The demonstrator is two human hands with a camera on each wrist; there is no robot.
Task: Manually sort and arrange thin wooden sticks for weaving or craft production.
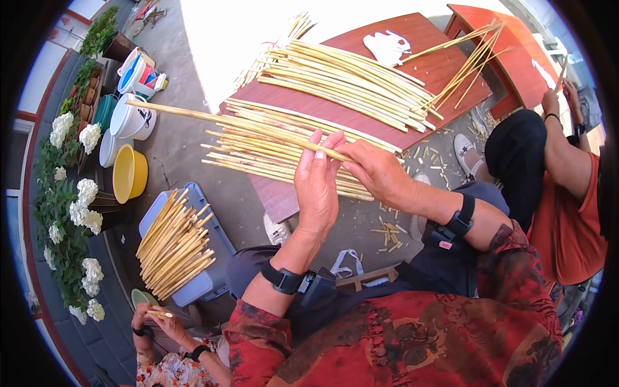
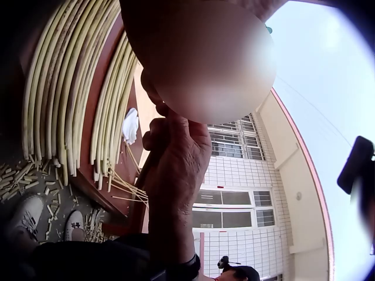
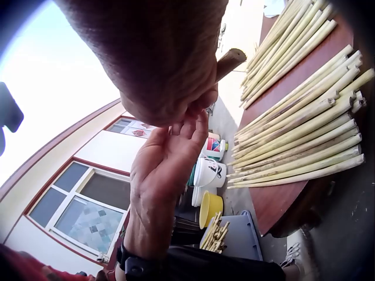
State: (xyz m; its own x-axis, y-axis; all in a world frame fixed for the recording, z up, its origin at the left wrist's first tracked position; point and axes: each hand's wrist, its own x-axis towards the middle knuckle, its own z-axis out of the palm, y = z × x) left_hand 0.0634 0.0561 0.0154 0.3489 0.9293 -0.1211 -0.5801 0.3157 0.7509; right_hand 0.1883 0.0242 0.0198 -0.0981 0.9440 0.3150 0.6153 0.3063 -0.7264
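Observation:
A long pale stalk [image 1: 225,120] is held up over the table, its far end reaching to the upper left. The right hand [image 1: 380,173] grips it near its near end, fingers curled round it. Beside it the left hand [image 1: 317,187] pinches the same stalk between thumb and fingers. In the right wrist view the cut end of the stalk [image 3: 231,63] sticks out past the right hand [image 3: 158,70], with the left hand [image 3: 164,170] beyond. In the left wrist view the right hand [image 2: 179,170] shows, while the left hand [image 2: 205,64] is a blurred shape.
Rows of stalks [image 1: 342,84] lie on the red table [image 1: 277,197]. Short pieces fill a grey-blue lid [image 1: 222,248]. Buckets [image 1: 132,119] and a yellow tub [image 1: 130,173] stand left. White cloth [image 1: 387,48] lies on the table. Other people sit at right and lower left.

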